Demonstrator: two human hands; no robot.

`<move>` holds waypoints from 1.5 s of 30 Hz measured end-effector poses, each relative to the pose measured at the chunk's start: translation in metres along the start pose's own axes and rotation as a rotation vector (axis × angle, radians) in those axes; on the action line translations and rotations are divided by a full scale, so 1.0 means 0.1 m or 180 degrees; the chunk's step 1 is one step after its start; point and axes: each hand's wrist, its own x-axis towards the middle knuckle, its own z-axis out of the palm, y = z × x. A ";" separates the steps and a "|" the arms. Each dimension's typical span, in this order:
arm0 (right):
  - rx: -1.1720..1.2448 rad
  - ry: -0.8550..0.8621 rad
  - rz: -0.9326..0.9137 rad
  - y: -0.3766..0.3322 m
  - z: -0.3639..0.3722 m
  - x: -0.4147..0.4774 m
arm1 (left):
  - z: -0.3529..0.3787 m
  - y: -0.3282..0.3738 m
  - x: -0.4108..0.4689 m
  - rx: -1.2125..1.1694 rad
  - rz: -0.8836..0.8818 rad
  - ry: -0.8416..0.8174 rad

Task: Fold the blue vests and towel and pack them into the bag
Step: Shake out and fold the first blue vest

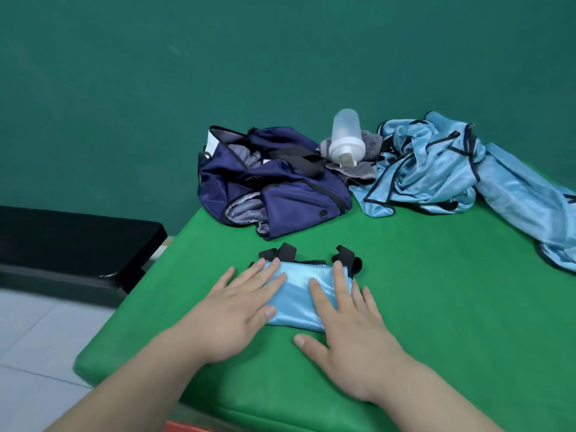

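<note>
both the left hand (246, 302) and right hand (349, 319) press flat, fingers straight, on the folded vest (299, 294) at 6 o'clock of the bag (280, 185); the slick fabric may spring open once lifted.

Teal wall (218, 57), black bench (71, 241), pale tiled floor (34, 332)

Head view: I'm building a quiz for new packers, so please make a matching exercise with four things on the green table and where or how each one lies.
Things:
1. folded vest
2. bag
3. bottle
4. loose vests

States:
a. resting on the grey towel
b. crumpled at the far right
c. open, lining showing
d. pressed flat under the left hand and right hand

Pairs: 1-d, 2-c, 3-a, 4-b
</note>
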 end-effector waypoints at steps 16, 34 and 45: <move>-0.0124 0.0092 -0.0175 -0.72 0.02 0.99 | -0.25 -1.14 0.00 -0.0135 -0.0372 0.0123; 0.0791 0.0522 -0.0054 -0.43 -0.02 0.38 | 0.13 -0.31 -0.55 -0.0110 -0.0701 0.1259; 0.1307 0.0750 0.0654 0.70 -0.15 -0.28 | 0.24 0.92 0.24 -0.0188 -0.0003 0.1404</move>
